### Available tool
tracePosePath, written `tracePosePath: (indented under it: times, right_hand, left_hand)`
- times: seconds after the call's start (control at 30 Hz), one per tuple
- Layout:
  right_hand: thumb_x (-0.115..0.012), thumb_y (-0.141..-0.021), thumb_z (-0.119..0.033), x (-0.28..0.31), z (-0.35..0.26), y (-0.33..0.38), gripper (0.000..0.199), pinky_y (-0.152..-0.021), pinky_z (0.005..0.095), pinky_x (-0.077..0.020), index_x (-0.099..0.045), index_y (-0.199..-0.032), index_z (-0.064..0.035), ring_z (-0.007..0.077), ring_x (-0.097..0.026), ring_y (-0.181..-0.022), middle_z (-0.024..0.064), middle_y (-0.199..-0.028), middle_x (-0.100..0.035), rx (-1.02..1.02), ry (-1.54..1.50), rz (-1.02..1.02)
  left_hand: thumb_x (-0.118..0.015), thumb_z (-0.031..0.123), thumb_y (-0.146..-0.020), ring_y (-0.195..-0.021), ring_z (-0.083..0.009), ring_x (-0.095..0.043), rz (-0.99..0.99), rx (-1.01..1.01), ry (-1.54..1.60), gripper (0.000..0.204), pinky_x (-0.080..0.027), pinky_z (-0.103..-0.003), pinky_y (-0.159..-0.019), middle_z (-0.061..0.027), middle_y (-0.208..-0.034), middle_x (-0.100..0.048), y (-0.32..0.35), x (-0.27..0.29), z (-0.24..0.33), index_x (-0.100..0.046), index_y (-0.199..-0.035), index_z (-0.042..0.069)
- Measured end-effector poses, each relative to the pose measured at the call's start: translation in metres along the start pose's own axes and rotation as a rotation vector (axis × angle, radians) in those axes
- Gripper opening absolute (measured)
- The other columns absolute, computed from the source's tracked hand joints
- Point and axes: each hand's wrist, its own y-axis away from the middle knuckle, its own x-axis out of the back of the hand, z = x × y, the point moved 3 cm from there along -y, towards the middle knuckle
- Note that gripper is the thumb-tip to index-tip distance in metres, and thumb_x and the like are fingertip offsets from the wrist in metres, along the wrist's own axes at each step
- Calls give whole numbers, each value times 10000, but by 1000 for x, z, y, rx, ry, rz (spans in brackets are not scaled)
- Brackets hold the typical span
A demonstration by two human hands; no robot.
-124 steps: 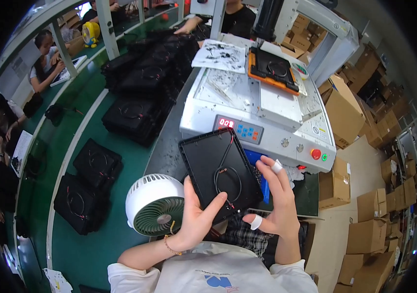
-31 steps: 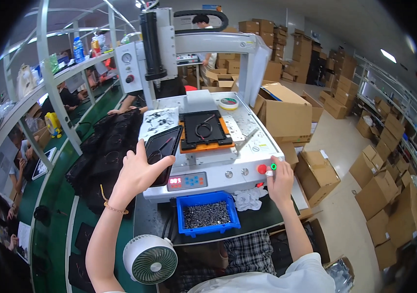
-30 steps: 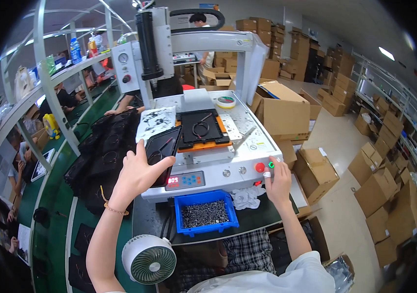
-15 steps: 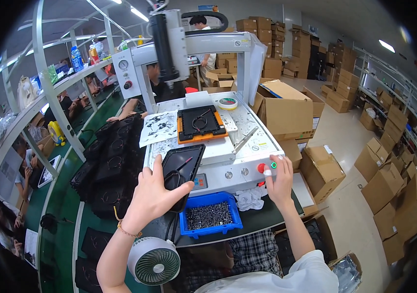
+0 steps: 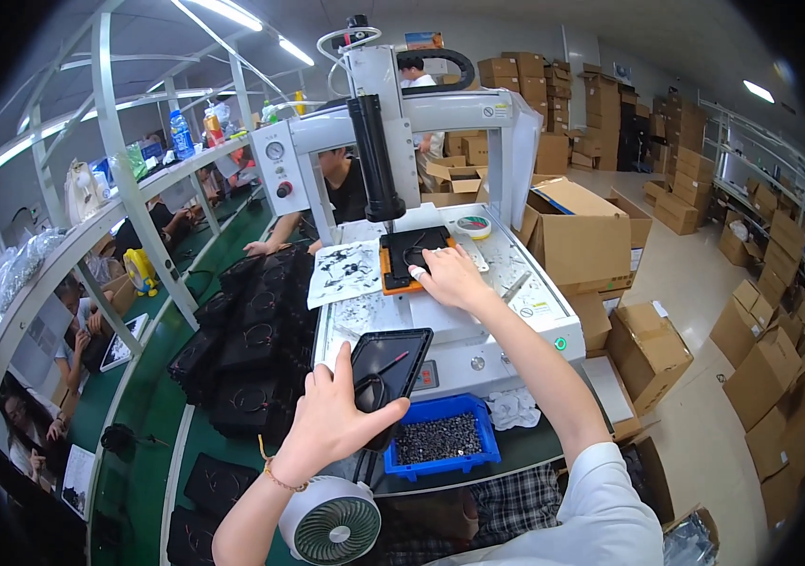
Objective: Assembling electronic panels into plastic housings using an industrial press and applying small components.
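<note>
My left hand (image 5: pixel 335 417) holds a shallow black plastic cover (image 5: pixel 410 345) tilted in front of the machine, thumb across its near end. A thin cable lies inside it. My right hand (image 5: pixel 452 277) reaches over the machine bed, fingers stretched out and touching a second black plastic cover (image 5: pixel 406 247). That cover sits in an orange fixture (image 5: pixel 406 289); a dark cable loop on it is partly hidden by my fingers. White wrapping shows on my right thumb. Just behind the fixture's left side hangs the machine's black cylindrical head (image 5: pixel 378 156).
A blue bin (image 5: pixel 489 455) of small dark parts stands at the bench's front, beside a crumpled white cloth (image 5: pixel 514 409). Stacked black covers (image 5: pixel 256 325) lie left, near a white fan (image 5: pixel 332 524). Cardboard boxes (image 5: pixel 580 236) stand right. Other people sit along the left line.
My right hand has left the red button on the machine's front and reached onto the cover in the fixture. The cylindrical head has come nearer the fixture. My left hand keeps its cover.
</note>
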Motion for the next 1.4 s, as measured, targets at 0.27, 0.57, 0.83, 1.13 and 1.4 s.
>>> tracePosePath:
  times: [0.27, 0.57, 0.83, 1.13, 1.4]
  right_hand:
    - [-442, -941, -484, 5, -16, 1, 608, -1089, 505, -291, -533, -1284, 9, 340, -527, -1190, 208, -1209, -607, -52, -19, -25]
    - [-497, -915, -294, -3, 6, -19, 394, -1045, 497, -376, -581, -1189, -23, 332, -542, -1156, 173, -1128, -630, 47, -47, 87]
    - [-531, -856, -92, -13, 10, -72, 334, -936, 441, -489, -620, -1176, -65, 342, -584, -1113, 171, -1148, -639, 106, 79, -218]
    - [-657, -822, -125, -11, 3, -93, 195, -865, 414, -515, -682, -1012, -89, 299, -638, -999, 123, -1016, -685, 146, 162, -300]
    - [-660, -809, -114, -16, 13, -93, 289, -868, 412, -514, -656, -1097, -91, 302, -646, -983, 124, -1016, -688, 165, 57, -284]
  left_hand:
    - [-611, 712, -725, -1072, -392, -524, -36, 31, -16, 1141, -477, -433, -876, -297, -1136, -489, 1, -4, -14, -259, -1437, -106]
    - [-639, 669, -719, -1101, -360, -486, -94, 84, 17, 1128, -430, -400, -941, -272, -1177, -469, -3, -1, -6, -227, -1465, -71]
    - [-657, 666, -715, -1101, -401, -493, -81, 30, 30, 1130, -429, -426, -956, -310, -1202, -472, 3, -8, -1, -239, -1459, -74]
    - [-601, 740, -713, -1094, -434, -520, -111, 9, -2, 1160, -480, -457, -871, -324, -1139, -487, -1, -13, -10, -250, -1448, -86]
    - [-606, 734, -717, -1072, -426, -525, -125, 0, 38, 1152, -468, -458, -878, -309, -1119, -489, -4, -21, -13, -256, -1444, -89]
